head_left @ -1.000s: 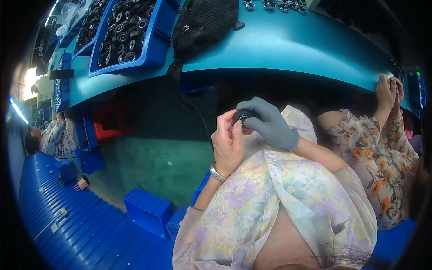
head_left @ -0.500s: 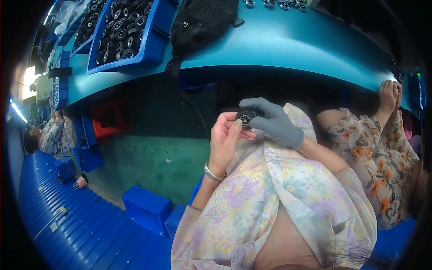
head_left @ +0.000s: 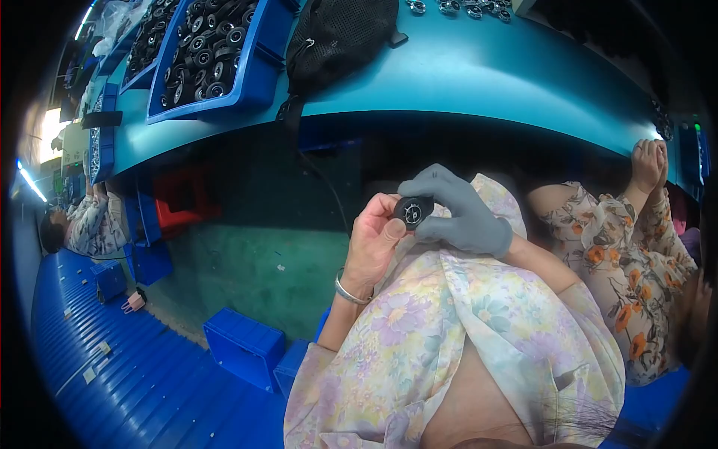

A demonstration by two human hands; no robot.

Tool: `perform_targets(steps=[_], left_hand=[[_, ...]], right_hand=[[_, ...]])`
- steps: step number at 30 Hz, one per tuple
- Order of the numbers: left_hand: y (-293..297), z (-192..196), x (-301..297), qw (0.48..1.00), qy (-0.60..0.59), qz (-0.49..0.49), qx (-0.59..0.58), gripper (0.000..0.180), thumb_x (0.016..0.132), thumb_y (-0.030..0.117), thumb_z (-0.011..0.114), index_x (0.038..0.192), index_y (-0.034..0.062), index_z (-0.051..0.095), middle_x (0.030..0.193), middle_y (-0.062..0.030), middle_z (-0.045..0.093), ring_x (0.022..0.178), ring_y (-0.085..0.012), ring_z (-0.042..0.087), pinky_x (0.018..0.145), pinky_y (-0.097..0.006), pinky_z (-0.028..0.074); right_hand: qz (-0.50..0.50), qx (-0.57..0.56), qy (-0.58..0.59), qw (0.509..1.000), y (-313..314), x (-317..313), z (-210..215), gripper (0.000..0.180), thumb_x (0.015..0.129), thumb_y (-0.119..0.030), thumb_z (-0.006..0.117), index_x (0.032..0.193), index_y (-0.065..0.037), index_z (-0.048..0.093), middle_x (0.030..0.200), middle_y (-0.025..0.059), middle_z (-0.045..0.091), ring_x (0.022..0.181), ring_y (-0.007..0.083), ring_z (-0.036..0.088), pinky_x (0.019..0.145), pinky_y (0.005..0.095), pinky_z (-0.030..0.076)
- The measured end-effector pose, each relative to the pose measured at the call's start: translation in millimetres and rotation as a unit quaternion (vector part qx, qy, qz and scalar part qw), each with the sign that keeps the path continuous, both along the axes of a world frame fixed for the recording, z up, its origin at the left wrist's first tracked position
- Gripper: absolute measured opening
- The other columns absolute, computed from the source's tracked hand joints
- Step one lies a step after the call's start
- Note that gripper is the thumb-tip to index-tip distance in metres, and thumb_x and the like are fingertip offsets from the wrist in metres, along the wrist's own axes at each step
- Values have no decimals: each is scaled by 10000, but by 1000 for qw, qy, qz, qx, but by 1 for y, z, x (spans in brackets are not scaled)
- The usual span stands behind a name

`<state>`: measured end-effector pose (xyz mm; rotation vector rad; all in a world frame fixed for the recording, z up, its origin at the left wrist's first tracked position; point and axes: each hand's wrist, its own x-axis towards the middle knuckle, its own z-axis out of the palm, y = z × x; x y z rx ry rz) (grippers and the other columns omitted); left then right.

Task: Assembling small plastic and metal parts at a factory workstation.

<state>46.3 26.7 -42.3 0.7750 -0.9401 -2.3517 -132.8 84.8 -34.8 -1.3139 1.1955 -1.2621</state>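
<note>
Above my lap I hold a small black wheel (head_left: 413,212) with a silver spoked centre that faces up toward me. My left hand (head_left: 374,238), bare and with a bangle at the wrist, pinches the wheel's left side, thumb on the near edge. From the right, my right hand (head_left: 464,213) in a grey glove grips the same wheel between thumb and fingers. The glove's fingertips curl over its far rim, so part of that edge is hidden.
A blue bin (head_left: 250,82) full of similar wheels stands on the teal table (head_left: 479,78), beside a black mesh bag (head_left: 340,45). Several shiny metal parts (head_left: 475,10) lie at the far edge. Another person's hands (head_left: 648,166) rest at the right; an open blue crate (head_left: 243,348) sits lower left.
The wheel has turned in my fingers, its spoked centre now showing at a different angle. My left thumb and gloved right hand have shifted slightly around it.
</note>
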Motion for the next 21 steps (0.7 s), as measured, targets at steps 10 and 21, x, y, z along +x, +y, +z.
perform_targets(steps=[10,21], left_hand=[[8,21,-12,955,-85,101,-267,471,721,34,792,1033,27,439,1138,-155,568,911,-135,529,845,-280,449],[7,30,-10,829,-197,93,-515,685,644,-49,790,1195,13,387,1082,-154,599,822,-130,554,711,-245,443]], right_hand=[[-65,-47,-34,996,9,9,-6,440,758,17,639,1180,-82,568,1034,71,516,874,156,538,752,286,476],[3,197,-330,923,13,11,1,266,837,-61,561,1085,35,572,1016,72,600,900,100,555,801,259,455]])
